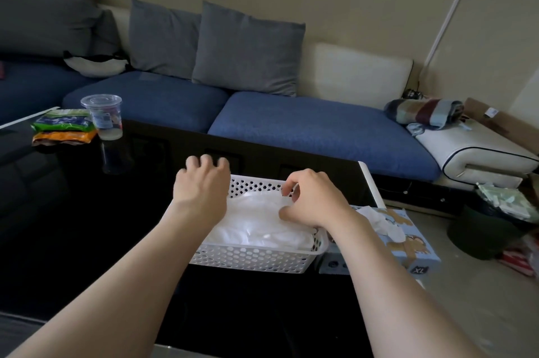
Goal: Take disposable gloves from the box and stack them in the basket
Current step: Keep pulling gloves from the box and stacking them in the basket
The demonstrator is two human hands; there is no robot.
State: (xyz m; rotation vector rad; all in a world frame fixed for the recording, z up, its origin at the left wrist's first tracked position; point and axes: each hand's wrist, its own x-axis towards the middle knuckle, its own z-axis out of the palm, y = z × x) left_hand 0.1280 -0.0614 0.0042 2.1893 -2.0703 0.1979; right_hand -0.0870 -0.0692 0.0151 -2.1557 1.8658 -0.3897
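A white perforated plastic basket [250, 260] sits on the black glossy table and holds a pile of clear white disposable gloves [256, 226]. My right hand [313, 201] is over the basket's right side, and its thumb and fingers pinch the edge of the top glove. Above the basket's left far corner hovers my left hand [201, 185], fingers loosely curled and holding nothing. The light blue glove box [414, 241] lies to the right of the basket, with a glove sticking out of its opening.
A clear plastic cup [102, 117] and stacked snack packets [62, 130] stand at the table's far left. A blue sofa [306, 127] runs behind the table. A dark bin [490, 229] with rubbish sits on the floor at the right.
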